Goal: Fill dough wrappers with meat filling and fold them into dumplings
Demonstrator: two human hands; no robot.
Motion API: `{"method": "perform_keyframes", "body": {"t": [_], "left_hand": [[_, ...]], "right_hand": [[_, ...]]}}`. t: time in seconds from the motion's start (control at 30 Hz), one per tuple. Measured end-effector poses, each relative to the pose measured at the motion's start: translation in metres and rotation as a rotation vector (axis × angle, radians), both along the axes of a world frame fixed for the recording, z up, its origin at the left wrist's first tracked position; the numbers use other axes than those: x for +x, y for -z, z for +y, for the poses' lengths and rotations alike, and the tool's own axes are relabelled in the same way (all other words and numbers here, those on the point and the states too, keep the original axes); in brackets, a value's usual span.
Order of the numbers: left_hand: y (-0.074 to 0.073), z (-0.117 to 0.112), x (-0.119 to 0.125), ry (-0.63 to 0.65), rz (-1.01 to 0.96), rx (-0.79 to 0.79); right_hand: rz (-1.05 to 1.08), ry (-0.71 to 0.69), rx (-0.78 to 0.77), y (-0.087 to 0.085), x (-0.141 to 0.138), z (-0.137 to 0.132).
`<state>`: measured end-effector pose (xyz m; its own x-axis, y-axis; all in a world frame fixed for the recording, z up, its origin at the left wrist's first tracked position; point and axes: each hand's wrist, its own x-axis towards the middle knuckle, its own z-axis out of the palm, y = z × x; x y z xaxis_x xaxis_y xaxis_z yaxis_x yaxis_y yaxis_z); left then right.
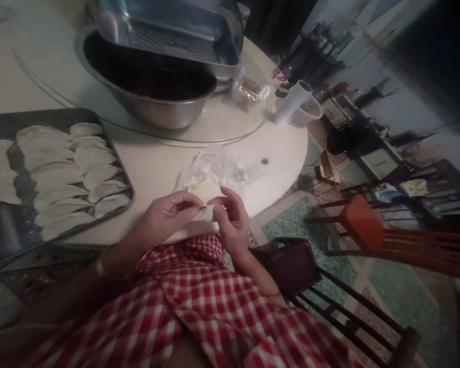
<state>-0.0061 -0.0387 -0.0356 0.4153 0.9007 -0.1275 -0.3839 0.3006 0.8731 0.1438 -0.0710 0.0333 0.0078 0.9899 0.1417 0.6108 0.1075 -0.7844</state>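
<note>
Close to the table's near edge, my left hand point(173, 213) and my right hand point(233, 221) pinch a small pale dumpling wrapper point(206, 210) between thumbs and fingers, one at each side. Its folded edge shows between the fingertips; any filling is hidden. Just beyond lie pale dough wrappers point(205, 189) on a crumpled clear plastic bag point(224, 164). To the left, a dark metal tray point(117, 153) carries rows of folded dumplings point(59, 176).
A large metal bowl point(168, 111) with dark contents stands on the glass turntable point(138, 134), a deep metal pan point(172, 30) leaning over it. Farther right are a plastic-film roll point(294, 99) and a white basket point(308, 111). Chairs point(362, 222) stand on the floor at right.
</note>
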Motion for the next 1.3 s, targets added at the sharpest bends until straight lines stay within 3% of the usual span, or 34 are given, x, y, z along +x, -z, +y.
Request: {"method": "perform_keyframes", "body": {"t": [0.2,0.47,0.8,1.0,1.3], "left_hand": [[0.004,0.004,-0.005,0.013,0.093,0.041],[0.012,0.016,-0.013,0.139,0.106,0.112],[0.02,0.015,-0.018,0.122,0.107,0.174],[0.016,0.013,-0.022,0.113,0.155,0.172],[0.005,0.002,-0.019,-0.089,0.256,0.287]], "right_hand": [[0.03,0.011,-0.014,0.001,-0.002,0.003],[0.029,-0.032,-0.012,0.005,-0.004,0.011],[-0.124,-0.102,0.041,0.008,-0.01,0.011],[-0.214,-0.203,0.105,0.004,-0.011,0.012],[-0.083,-0.18,-0.017,0.005,-0.013,0.012]]}}
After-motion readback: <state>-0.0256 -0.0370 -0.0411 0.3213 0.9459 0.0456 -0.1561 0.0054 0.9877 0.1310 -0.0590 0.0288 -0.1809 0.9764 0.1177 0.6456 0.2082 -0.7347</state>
